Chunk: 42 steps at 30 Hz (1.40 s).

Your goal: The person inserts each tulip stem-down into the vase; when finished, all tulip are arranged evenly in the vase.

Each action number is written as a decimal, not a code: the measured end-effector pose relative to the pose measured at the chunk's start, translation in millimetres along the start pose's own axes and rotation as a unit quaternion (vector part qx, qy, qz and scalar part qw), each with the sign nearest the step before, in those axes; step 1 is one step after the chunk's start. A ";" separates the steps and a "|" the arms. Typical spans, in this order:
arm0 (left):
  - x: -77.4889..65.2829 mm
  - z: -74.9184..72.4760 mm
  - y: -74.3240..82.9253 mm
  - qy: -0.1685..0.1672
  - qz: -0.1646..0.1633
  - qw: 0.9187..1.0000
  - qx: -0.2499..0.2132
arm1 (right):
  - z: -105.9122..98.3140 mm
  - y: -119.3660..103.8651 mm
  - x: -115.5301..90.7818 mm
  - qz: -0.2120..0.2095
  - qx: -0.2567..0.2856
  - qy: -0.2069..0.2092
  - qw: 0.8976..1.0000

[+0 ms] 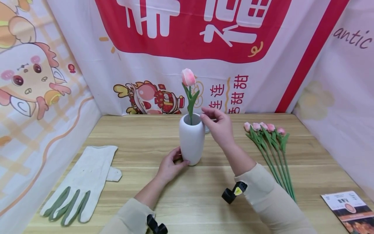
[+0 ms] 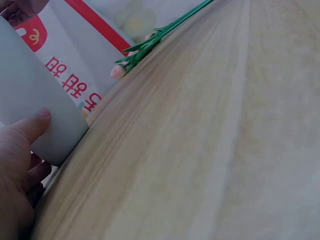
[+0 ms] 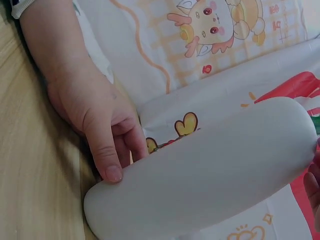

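Note:
A white vase [image 1: 191, 143] stands upright on the wooden table, with one pink tulip [image 1: 189, 78] rising from its mouth. My left hand [image 1: 172, 166] holds the vase low on its left side; in the left wrist view the thumb [image 2: 37, 125] lies against the white wall. Up at the rim, on the right, is my right hand [image 1: 219, 126], its fingers loosely bent and the thumb tip at or very near the edge. Nothing shows between those fingers. In the right wrist view only part of that hand [image 3: 312, 185] appears, beside the vase's top end.
Several pink tulips [image 1: 270, 146] lie together on the table [image 1: 204, 201] to the right. A white and grey-green glove [image 1: 84, 182] lies at the left. A printed packet or card [image 1: 349, 209] sits at the right front. Partly hidden behind the vase is a small clear object [image 1: 207, 129].

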<state>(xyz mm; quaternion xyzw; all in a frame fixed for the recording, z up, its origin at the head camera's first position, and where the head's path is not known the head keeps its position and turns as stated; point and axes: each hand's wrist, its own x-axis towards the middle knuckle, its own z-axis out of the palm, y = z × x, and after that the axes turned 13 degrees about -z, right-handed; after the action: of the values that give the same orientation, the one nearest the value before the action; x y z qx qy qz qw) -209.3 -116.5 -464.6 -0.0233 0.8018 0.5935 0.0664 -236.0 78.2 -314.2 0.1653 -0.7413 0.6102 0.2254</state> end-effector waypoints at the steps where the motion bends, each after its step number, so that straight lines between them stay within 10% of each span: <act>1: 0.2 0.4 -0.2 0.000 -0.001 1.000 -0.001 | -2.5 2.9 -0.3 0.003 0.001 0.005 1.000; 27: 1.2 0.7 -1.4 0.004 -0.006 1.000 -0.001 | -178.2 94.5 -52.7 0.161 -0.091 0.128 0.974; 42: 1.4 1.2 0.0 0.006 -0.005 1.000 0.001 | -243.8 124.3 -86.4 0.200 -0.233 0.014 0.952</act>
<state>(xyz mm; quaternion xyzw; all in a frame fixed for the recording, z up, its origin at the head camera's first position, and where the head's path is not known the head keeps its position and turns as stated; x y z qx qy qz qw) -210.6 -115.3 -465.1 -0.0310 0.8029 0.5919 0.0643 -195.5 339.3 -426.3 -0.0522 -0.8774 0.4556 0.1413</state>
